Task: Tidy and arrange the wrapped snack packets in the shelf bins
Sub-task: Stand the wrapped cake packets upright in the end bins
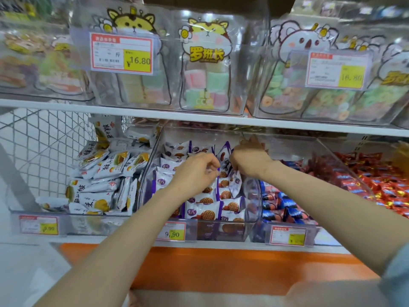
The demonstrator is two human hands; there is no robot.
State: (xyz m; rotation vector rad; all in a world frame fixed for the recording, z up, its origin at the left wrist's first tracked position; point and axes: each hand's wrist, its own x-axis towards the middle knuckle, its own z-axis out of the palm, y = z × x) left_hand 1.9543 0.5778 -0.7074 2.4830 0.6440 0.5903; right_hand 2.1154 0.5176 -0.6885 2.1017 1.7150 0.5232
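At the far left, white packets with yellow pictures lie in a loose heap in the left bin, some flat, some leaning on one another. Next to it is the clear middle bin, which holds the purple packets I am sorting; they are stacked in rough rows, and a yellow price tag is clipped to the front wall. My left hand reaches in over these rows with its fingers curled, thumb and forefinger pinching the edge of an upright purple packet that stands between my two hands. Just to the right, my right hand bends down at the wrist, fingers curled among the standing packets near the back of the same bin (the blur stops me from telling whether it grips one). Further right lie blue packets, then a heap of red packets. On the shelf above stand clear candy bags printed with cartoon animals.
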